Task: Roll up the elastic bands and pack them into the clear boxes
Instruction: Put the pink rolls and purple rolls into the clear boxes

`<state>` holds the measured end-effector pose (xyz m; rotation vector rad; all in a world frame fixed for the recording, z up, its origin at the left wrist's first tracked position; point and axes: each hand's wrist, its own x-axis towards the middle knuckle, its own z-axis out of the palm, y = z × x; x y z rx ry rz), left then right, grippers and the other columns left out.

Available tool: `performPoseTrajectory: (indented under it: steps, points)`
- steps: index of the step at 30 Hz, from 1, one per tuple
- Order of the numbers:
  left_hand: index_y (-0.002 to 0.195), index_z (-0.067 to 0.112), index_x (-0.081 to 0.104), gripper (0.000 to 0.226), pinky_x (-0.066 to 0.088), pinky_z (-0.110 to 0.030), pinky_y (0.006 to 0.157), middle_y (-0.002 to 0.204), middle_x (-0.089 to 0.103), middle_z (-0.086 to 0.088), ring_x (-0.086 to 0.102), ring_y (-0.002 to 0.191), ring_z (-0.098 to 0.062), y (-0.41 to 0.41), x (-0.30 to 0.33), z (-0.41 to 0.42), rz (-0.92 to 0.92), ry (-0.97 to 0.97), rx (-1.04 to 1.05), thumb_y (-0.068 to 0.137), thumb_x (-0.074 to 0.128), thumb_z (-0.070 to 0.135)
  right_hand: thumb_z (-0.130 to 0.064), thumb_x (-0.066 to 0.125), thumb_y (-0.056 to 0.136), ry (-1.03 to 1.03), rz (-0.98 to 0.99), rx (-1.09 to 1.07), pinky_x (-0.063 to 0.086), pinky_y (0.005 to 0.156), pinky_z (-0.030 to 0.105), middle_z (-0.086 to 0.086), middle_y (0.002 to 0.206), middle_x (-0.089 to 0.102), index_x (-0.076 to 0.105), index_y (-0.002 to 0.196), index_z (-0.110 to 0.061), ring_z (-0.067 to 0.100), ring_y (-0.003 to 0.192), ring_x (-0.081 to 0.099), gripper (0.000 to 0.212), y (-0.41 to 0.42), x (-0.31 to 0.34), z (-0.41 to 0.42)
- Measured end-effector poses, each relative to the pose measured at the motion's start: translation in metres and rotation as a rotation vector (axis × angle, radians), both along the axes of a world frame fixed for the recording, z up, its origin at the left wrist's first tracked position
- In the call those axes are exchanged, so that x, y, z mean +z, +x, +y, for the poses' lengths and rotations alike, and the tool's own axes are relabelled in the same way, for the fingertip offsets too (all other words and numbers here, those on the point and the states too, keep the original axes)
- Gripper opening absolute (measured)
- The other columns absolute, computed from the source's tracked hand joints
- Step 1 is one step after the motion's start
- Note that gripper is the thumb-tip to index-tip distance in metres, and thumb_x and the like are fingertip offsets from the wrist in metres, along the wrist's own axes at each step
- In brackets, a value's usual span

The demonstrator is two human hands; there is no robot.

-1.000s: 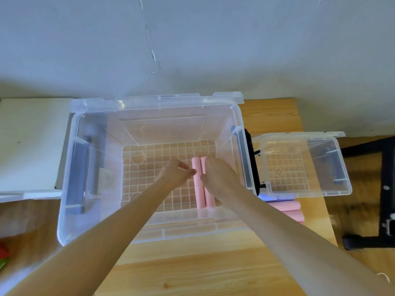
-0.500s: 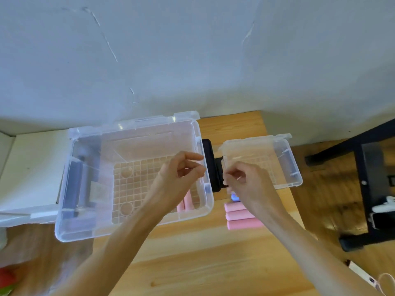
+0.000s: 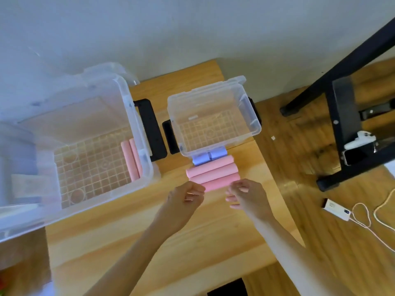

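left hand [image 3: 185, 199] | right hand [image 3: 245, 195] | both loosely curled, empty (beside smooth pink roll [image 3: 215, 184])

- Large clear box [image 3: 136, 116]: left side cut off by frame edge, contents there blurred.
- Purple rolls [image 3: 208, 157]: partly hidden under small clear box [image 3: 254, 122].
- Nearest pink roll [image 3: 215, 184]: both ends covered by hands, grip unclear.

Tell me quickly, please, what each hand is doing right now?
Left hand: fingers loosely curled, holding nothing, at the left end of the nearest pink roll.
Right hand: fingers loosely curled, holding nothing, at that roll's right end.
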<state>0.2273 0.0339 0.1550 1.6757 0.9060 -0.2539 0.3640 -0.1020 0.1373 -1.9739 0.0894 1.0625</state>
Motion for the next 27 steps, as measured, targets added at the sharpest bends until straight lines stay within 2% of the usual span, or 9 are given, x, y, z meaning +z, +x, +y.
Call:
performPoseTrajectory:
  steps: [2, 4, 8, 11, 13, 17, 22, 25, 27]
  points:
    - [0.11, 0.03, 0.065, 0.023, 0.048, -0.013, 0.085, 0.114, 0.067, 0.016, 0.063, 0.105, -0.002, 0.0, -0.031, -0.007, 0.001, 0.128, -0.025, 0.096, 0.059, 0.012, -0.007, 0.062, 0.095, 0.022, 0.093, -0.145, 0.06, 0.061, 0.025, 0.017, 0.093, 0.071, 0.064, 0.099, -0.007, 0.021, 0.072, 0.07, 0.004, -0.007, -0.017, 0.0]
    - [0.125, 0.026, 0.062, 0.031, 0.049, -0.026, 0.095, 0.127, 0.061, 0.013, 0.058, 0.114, -0.008, 0.002, -0.052, -0.012, 0.01, 0.256, -0.091, 0.098, 0.057, 0.012, -0.006, 0.063, 0.095, 0.026, 0.165, -0.273, 0.06, 0.06, 0.022, 0.017, 0.096, 0.071, 0.064, 0.108, -0.004, 0.021, 0.075, 0.071, 0.013, -0.013, -0.033, 0.003]
    - [0.136, 0.02, 0.055, 0.042, 0.05, -0.035, 0.088, 0.137, 0.054, 0.003, 0.055, 0.118, -0.023, 0.005, -0.074, -0.018, 0.052, 0.454, -0.241, 0.096, 0.056, 0.008, -0.011, 0.069, 0.092, 0.022, 0.284, -0.453, 0.061, 0.066, 0.022, 0.014, 0.093, 0.072, 0.065, 0.107, -0.006, 0.02, 0.078, 0.071, 0.017, -0.023, -0.051, 0.017]
    - [0.128, 0.011, 0.061, 0.042, 0.055, -0.042, 0.08, 0.122, 0.057, -0.008, 0.056, 0.105, -0.03, 0.006, -0.087, -0.024, 0.011, 0.547, -0.28, 0.087, 0.065, 0.0, -0.019, 0.075, 0.088, 0.018, 0.329, -0.517, 0.061, 0.067, 0.023, 0.011, 0.083, 0.072, 0.069, 0.093, -0.004, 0.02, 0.073, 0.069, 0.017, -0.028, -0.058, 0.026]
    - [0.124, 0.01, 0.064, 0.042, 0.056, -0.04, 0.075, 0.113, 0.057, -0.011, 0.056, 0.099, -0.03, 0.007, -0.093, -0.027, 0.012, 0.599, -0.292, 0.084, 0.07, -0.001, -0.02, 0.075, 0.088, -0.002, 0.325, -0.543, 0.06, 0.066, 0.024, 0.011, 0.079, 0.071, 0.07, 0.089, 0.001, 0.02, 0.071, 0.067, 0.021, -0.031, -0.064, 0.029]
    - [0.12, 0.014, 0.065, 0.048, 0.054, -0.033, 0.068, 0.112, 0.057, -0.008, 0.057, 0.098, -0.026, 0.01, -0.098, -0.029, 0.041, 0.665, -0.311, 0.075, 0.081, 0.007, -0.014, 0.073, 0.089, -0.047, 0.32, -0.549, 0.06, 0.068, 0.028, 0.01, 0.079, 0.073, 0.072, 0.089, -0.001, 0.019, 0.071, 0.071, 0.013, -0.033, -0.07, 0.03]
    - [0.098, 0.01, 0.064, 0.06, 0.049, -0.03, 0.052, 0.084, 0.061, -0.003, 0.061, 0.061, -0.022, 0.014, -0.101, -0.03, -0.007, 0.76, -0.339, 0.046, 0.093, 0.001, -0.011, 0.071, 0.088, -0.047, 0.342, -0.555, 0.062, 0.068, 0.029, 0.01, 0.078, 0.075, 0.072, 0.089, -0.005, 0.018, 0.07, 0.072, 0.006, -0.034, -0.067, 0.029]
    - [0.1, 0.012, 0.061, 0.057, 0.046, -0.03, 0.052, 0.086, 0.061, -0.004, 0.063, 0.065, -0.025, 0.013, -0.105, -0.036, -0.017, 0.698, -0.283, 0.052, 0.088, -0.004, -0.011, 0.072, 0.088, -0.048, 0.34, -0.549, 0.061, 0.073, 0.031, 0.009, 0.078, 0.075, 0.071, 0.087, -0.008, 0.019, 0.074, 0.072, 0.003, -0.036, -0.067, 0.025]
    - [0.112, 0.015, 0.062, 0.048, 0.044, -0.032, 0.059, 0.096, 0.06, -0.004, 0.064, 0.076, -0.027, 0.011, -0.105, -0.043, 0.022, 0.61, -0.25, 0.069, 0.081, 0.001, -0.011, 0.072, 0.088, -0.041, 0.335, -0.552, 0.061, 0.078, 0.034, 0.007, 0.074, 0.074, 0.07, 0.086, -0.009, 0.019, 0.075, 0.071, 0.004, -0.038, -0.066, 0.021]
